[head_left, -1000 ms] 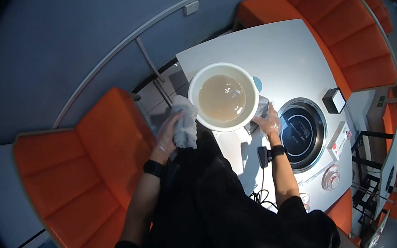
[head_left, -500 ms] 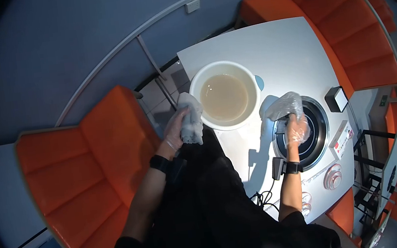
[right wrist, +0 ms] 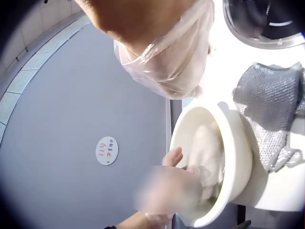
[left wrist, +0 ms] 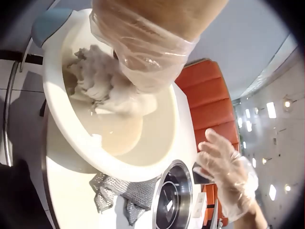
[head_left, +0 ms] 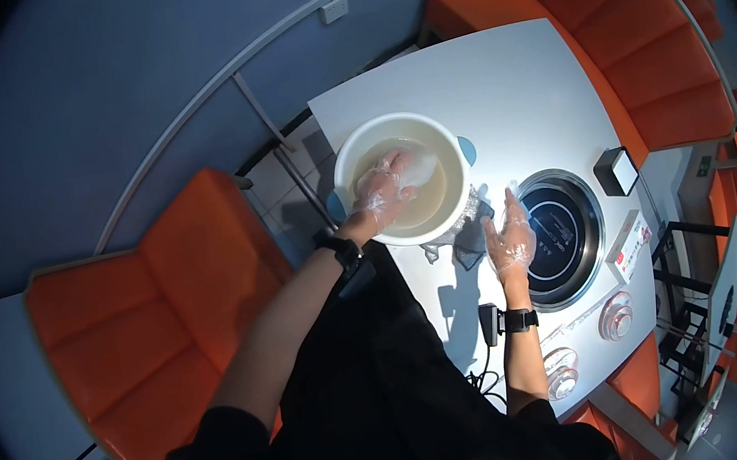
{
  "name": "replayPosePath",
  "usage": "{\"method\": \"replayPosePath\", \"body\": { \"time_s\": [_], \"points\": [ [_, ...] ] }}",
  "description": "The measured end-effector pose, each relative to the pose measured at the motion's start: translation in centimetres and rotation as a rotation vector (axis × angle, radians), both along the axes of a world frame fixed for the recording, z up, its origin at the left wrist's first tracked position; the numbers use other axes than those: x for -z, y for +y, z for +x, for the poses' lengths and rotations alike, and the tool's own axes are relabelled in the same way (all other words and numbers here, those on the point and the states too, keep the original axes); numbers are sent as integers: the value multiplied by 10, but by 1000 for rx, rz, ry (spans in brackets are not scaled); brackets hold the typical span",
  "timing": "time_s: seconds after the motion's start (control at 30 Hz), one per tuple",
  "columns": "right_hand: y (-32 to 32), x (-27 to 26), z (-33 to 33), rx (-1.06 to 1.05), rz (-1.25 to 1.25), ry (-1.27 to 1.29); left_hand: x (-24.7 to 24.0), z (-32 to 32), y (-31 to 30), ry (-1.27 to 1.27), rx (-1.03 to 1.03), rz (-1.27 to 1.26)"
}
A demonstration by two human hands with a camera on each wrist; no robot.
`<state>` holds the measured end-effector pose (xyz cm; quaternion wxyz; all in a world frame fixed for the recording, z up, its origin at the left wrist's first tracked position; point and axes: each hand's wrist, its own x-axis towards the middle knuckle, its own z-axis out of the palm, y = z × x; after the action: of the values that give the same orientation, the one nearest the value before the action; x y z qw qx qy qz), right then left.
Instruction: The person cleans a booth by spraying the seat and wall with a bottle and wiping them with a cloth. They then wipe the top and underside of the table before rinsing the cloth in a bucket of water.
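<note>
A white basin (head_left: 396, 119) of cloudy water stands at the table's near left corner. My left hand (head_left: 385, 191), in a clear plastic glove, reaches into it and grips a wet white cloth (left wrist: 97, 78). The cloth is bunched and partly under water; in the left wrist view most of that hand's fingers are hidden. To the right of the basin my gloved right hand (head_left: 510, 236) hovers with fingers extended, holding nothing. Between it and the basin lies a crumpled silver-grey mesh cloth (right wrist: 269, 102) on the table.
A round black cooker (head_left: 558, 239) is set into the white table (head_left: 497, 76). Past it stand a black-and-white box (head_left: 619, 172) and a printed carton (head_left: 631, 248). Orange benches (head_left: 195, 242) flank the table, and a cable (head_left: 487, 387) hangs from my right wrist camera.
My left hand has carried the white cloth from beside the basin into the water. The right hand lifted the mesh cloth over the cooker, then let it go beside the basin.
</note>
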<state>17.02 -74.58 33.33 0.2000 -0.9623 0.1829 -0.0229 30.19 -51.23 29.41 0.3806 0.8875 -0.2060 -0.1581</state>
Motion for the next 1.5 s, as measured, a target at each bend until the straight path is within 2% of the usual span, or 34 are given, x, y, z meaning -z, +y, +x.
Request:
{"method": "replayPosePath", "body": {
  "time_s": [0.03,0.1,0.13,0.2,0.23,0.3,0.4,0.43,0.53,0.67,0.73,0.77,0.83,0.87,0.93,0.97,1.03,1.13,1.17,1.23,1.27,1.3,1.37,1.4,1.43,1.47,1.5],
  "points": [
    [3,-1,6,-12,30,-56,12,4,-2,4,4,-2],
    [14,-6,23,-109,-18,-105,31,12,-6,230,-35,125],
    [20,1,32,-137,5,-127,34,9,-7,233,-32,126],
    [30,16,49,-265,-6,-130,30,-2,-6,-515,356,1154],
    [37,20,58,-333,-43,-20,28,-7,-5,-512,360,1158],
    [55,21,77,-475,-82,84,25,-15,-6,-243,350,961],
    [72,60,100,-632,-199,256,26,-20,-8,146,313,645],
    [74,64,103,-645,-175,396,31,-20,-8,144,300,637],
    [82,72,111,-651,-157,547,60,-16,-9,153,283,620],
    [87,91,117,-633,-167,541,56,1,-12,150,339,680],
    [91,103,121,-606,-295,560,58,6,-11,303,296,584],
    [91,101,122,-605,-297,558,54,6,-10,300,296,583],
    [90,97,122,-631,-362,573,47,4,-8,135,343,647],
    [86,92,125,-633,-369,568,47,5,-8,131,337,644],
    [73,79,130,-713,-212,609,50,9,-5,63,273,725],
    [68,84,126,-716,-214,606,53,8,0,61,269,726],
    [61,100,113,-638,-120,230,63,1,9,27,51,606],
    [78,104,122,-725,-265,249,106,-14,11,143,-14,589],
    [81,118,126,-741,-254,164,90,-16,11,143,-19,596],
    [87,118,133,-762,-241,187,31,-16,7,188,23,690],
    [89,116,137,-780,-238,213,18,-14,9,187,18,692],
    [88,121,142,-785,-240,206,10,-12,11,260,-21,630],
    [86,130,146,-582,-46,166,9,-12,18,335,-70,562],
    [87,104,148,-590,-49,164,21,-14,26,341,-164,301],
    [88,55,152,-562,65,332,28,-15,30,339,-254,38],
    [90,26,153,-529,178,501,25,-12,31,337,-262,34],
    [88,27,150,-535,174,500,22,-9,31,410,-374,-172]
  ]
}}
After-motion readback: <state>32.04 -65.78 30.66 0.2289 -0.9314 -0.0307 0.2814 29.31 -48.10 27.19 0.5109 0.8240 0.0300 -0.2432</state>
